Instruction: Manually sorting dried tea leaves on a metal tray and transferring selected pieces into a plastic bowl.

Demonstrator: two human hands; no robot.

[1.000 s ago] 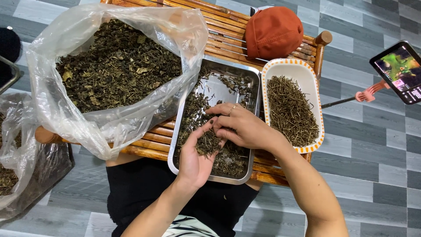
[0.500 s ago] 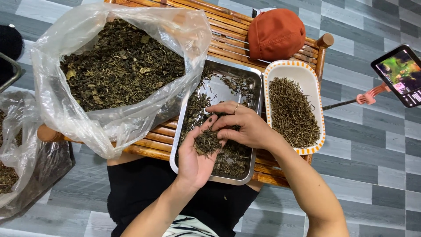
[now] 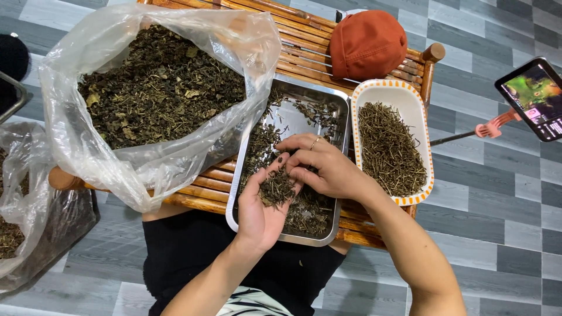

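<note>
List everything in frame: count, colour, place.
plastic bag of dried leaves: 1, clear, on bench, left
metal tray: 1, silver, bench centre, holds leaves
oval dish of stems: 1, white with orange rim, right of tray
cap: 1, rust red, bench top
wooden bench: 1, brown
phone on stand: 1, far right
second bag: 1, clear, floor left
left hand: cupping leaves over tray
right hand: picking from that pile

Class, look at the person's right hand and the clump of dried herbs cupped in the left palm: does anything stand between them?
Nothing visible does. The right hand has its fingertips directly on the clump of dried herbs lying in the open left hand, above the metal tray.
</note>
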